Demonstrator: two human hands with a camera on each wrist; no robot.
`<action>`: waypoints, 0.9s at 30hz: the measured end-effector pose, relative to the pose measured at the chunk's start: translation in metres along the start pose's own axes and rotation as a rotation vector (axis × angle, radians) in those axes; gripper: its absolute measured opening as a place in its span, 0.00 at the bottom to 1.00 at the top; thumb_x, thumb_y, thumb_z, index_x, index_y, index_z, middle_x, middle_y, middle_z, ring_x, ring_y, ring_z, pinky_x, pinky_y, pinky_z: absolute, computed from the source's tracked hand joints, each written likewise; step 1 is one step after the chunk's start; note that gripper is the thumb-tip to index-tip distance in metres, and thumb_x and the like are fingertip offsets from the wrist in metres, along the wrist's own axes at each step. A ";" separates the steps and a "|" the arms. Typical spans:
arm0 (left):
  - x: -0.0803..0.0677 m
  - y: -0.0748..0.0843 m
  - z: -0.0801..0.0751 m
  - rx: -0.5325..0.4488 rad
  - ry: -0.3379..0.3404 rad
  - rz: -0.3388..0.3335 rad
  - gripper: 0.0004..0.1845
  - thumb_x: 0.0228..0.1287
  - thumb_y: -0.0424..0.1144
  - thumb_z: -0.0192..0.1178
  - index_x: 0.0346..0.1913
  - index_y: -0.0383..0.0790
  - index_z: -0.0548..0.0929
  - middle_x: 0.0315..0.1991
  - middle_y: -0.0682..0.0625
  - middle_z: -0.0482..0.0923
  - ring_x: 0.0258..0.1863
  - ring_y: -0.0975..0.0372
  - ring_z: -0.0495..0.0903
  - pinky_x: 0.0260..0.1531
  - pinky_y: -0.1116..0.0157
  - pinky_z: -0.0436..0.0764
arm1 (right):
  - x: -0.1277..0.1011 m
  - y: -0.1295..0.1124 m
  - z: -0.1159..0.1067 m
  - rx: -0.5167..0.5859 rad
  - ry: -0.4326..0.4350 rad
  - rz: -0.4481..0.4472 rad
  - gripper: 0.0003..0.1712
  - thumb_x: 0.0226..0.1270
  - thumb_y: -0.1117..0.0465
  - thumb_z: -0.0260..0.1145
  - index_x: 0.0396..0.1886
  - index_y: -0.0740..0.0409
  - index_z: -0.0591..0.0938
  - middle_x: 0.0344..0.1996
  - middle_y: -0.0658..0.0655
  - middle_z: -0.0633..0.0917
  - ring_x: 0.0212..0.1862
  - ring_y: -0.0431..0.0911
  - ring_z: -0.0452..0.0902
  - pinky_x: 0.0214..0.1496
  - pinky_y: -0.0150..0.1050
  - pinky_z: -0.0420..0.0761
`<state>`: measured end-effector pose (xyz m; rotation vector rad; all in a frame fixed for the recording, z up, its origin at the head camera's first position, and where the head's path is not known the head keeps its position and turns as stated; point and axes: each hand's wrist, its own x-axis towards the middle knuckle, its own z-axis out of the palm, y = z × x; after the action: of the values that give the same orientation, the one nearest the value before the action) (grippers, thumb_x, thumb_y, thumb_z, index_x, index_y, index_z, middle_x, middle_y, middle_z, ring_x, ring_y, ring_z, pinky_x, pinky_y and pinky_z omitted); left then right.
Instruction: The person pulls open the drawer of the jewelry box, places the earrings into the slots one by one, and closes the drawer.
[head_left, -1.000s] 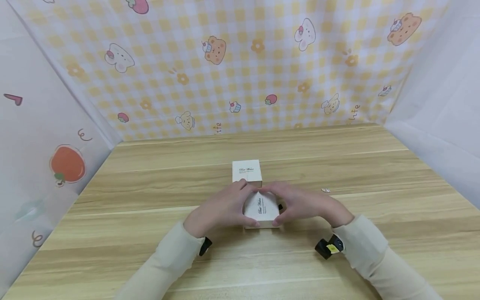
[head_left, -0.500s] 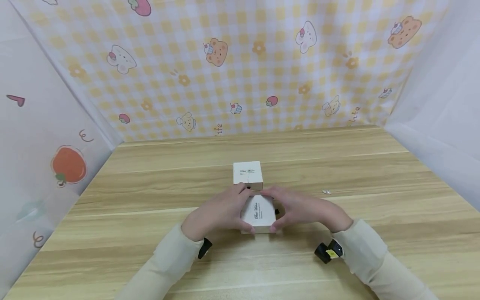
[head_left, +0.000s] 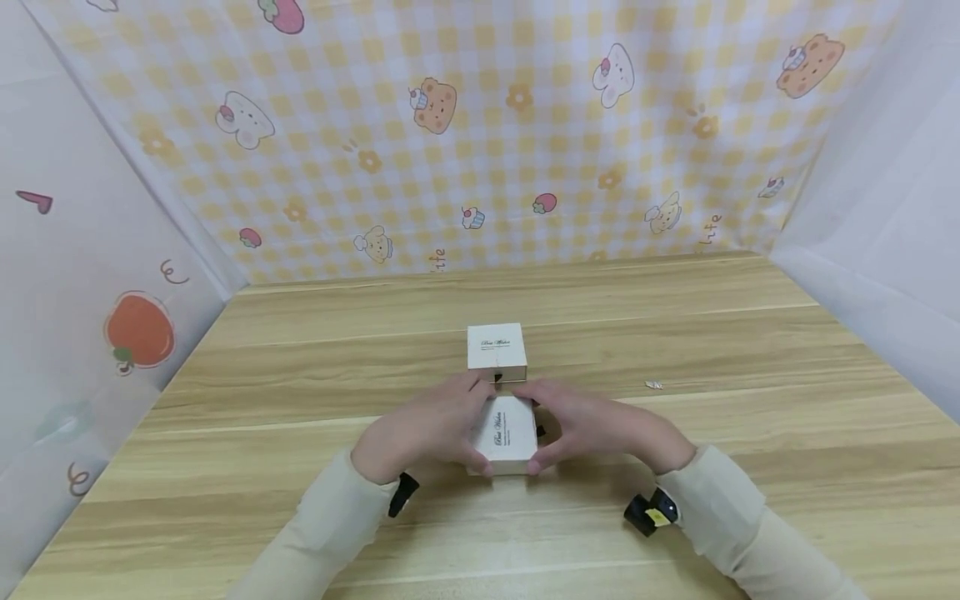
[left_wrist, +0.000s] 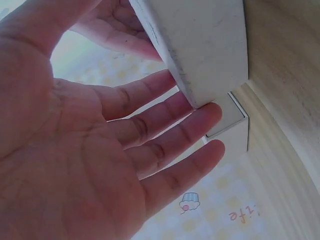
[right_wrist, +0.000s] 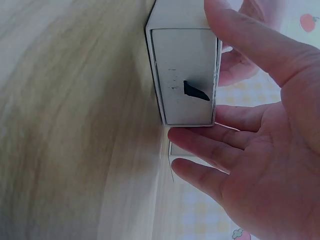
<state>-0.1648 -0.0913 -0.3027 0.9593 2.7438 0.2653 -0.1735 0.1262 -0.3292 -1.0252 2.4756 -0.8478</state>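
Observation:
A small white drawer box (head_left: 507, 429) with "Best Wishes" lettering lies on the table in front of me. Between thumb and fingers, my left hand (head_left: 433, 425) holds its left part, thumb at the near side and fingers at the far side. My right hand (head_left: 592, 421) pinches the right part the same way. In the right wrist view, the box's end (right_wrist: 185, 75) shows an inset drawer face with a black pull tab (right_wrist: 196, 91). The left wrist view shows fingertips (left_wrist: 212, 112) at the box's far edge. Just beyond stands a second white box (head_left: 496, 345) with similar lettering.
The wood-grain table (head_left: 337, 350) reaches back to a yellow checked curtain (head_left: 480, 142). Right of the boxes lies a small silvery scrap (head_left: 654, 385). White cloth walls (head_left: 67, 275) rise at both sides. A black wrist camera (head_left: 649, 512) hangs under the right cuff.
Both hands have moved the near box to the left and slightly toward me. More of the far box's front, with its black tab, now shows. The far box looks unmoved.

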 end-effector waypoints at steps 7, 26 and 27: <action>-0.002 0.001 -0.003 -0.005 -0.027 -0.018 0.44 0.36 0.50 0.76 0.56 0.32 0.69 0.54 0.44 0.68 0.50 0.57 0.68 0.55 0.61 0.70 | 0.000 -0.007 0.002 0.007 -0.003 0.041 0.53 0.45 0.45 0.74 0.68 0.61 0.61 0.63 0.55 0.69 0.63 0.48 0.65 0.65 0.49 0.65; 0.001 0.005 0.002 0.046 0.022 0.022 0.41 0.46 0.57 0.69 0.61 0.38 0.71 0.53 0.48 0.69 0.47 0.59 0.68 0.47 0.64 0.73 | -0.001 -0.009 0.004 -0.053 0.003 0.063 0.55 0.47 0.43 0.72 0.69 0.65 0.59 0.67 0.63 0.64 0.68 0.56 0.59 0.67 0.53 0.61; 0.002 0.006 0.002 0.045 0.029 0.027 0.40 0.46 0.57 0.69 0.61 0.38 0.71 0.52 0.48 0.69 0.46 0.60 0.67 0.46 0.64 0.73 | -0.001 -0.009 0.004 -0.054 0.002 0.068 0.56 0.47 0.43 0.72 0.70 0.65 0.58 0.68 0.64 0.63 0.68 0.56 0.59 0.67 0.53 0.61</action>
<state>-0.1618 -0.0854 -0.3037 1.0118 2.7763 0.2243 -0.1662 0.1202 -0.3266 -0.9527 2.5323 -0.7655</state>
